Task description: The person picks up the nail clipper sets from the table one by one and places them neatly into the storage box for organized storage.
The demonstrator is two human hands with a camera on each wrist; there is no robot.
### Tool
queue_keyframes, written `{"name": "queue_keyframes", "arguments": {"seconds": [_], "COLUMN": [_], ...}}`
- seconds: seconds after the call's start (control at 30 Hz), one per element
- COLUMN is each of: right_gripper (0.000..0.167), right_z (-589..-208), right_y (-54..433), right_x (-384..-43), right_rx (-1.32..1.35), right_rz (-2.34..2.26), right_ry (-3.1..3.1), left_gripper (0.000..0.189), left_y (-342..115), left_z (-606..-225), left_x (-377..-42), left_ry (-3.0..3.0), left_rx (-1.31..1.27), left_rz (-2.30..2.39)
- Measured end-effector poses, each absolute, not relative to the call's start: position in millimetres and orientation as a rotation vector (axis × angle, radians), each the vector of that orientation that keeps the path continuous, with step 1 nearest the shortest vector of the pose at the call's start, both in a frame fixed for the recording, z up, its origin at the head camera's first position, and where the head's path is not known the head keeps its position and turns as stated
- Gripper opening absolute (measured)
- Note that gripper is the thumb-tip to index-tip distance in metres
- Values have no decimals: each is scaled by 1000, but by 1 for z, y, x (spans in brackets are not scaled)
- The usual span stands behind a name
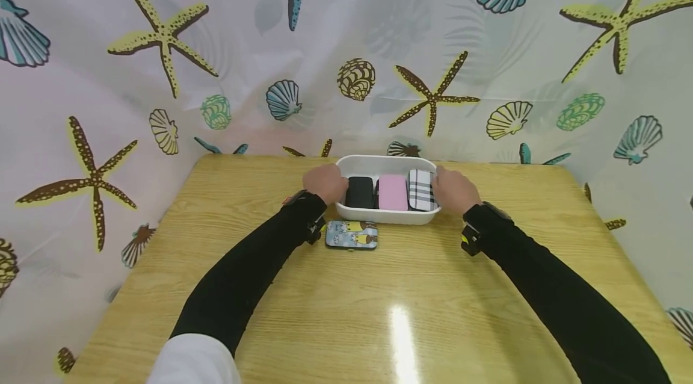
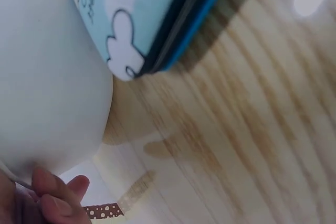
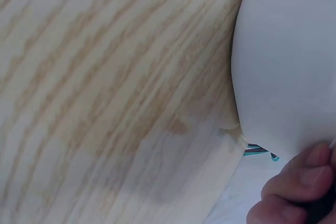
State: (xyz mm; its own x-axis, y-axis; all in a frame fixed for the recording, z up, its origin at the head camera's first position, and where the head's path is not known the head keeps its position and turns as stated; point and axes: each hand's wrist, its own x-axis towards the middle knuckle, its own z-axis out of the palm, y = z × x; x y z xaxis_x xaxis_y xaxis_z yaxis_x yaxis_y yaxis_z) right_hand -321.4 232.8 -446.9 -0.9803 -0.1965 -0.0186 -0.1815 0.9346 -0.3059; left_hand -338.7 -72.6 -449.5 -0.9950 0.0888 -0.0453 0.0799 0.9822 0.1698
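A white oval bin stands toward the back of the table. Inside it, side by side, are a black case, a pink case and a plaid case. My left hand grips the bin's left end, its fingers curled at the rim in the left wrist view. On the right end, my right hand grips the rim likewise. In front of the bin lies a light-blue patterned flat case, near my left wrist; its dark edge shows close up in the left wrist view.
The wooden table extends toward me and to both sides, with a bright light reflection near its front. A curtain printed with starfish and shells hangs behind the table and along its sides.
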Motion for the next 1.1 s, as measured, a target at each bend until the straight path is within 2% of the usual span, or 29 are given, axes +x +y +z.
{"name": "queue_keyframes", "arguments": {"seconds": [0.23, 0.47, 0.67, 0.93, 1.0, 1.1], "right_gripper": [42, 41, 42, 42, 41, 41], "right_z": [-445, -443, -444, -445, -446, -446], "right_y": [229, 228, 230, 230, 230, 231], "right_x": [-320, -318, -317, -316, -317, -319], "right_rx": [-301, -315, -304, -298, -297, -296], "right_rz": [-422, -396, -387, -402, -396, -380], "right_ry": [3069, 3091, 3092, 3089, 3093, 3102], "left_gripper": [50, 47, 34, 21, 22, 35], "left_y": [-84, -94, -95, -89, -86, -81], "left_z": [-453, -447, -439, -441, -443, -447], "left_x": [-332, -314, -285, -239, -230, -218], "left_ry": [3204, 3282, 3343, 3344, 3316, 3294], "left_rx": [188, 288, 479, 980, 996, 912], "left_rz": [303, 385, 366, 124, 91, 43]}}
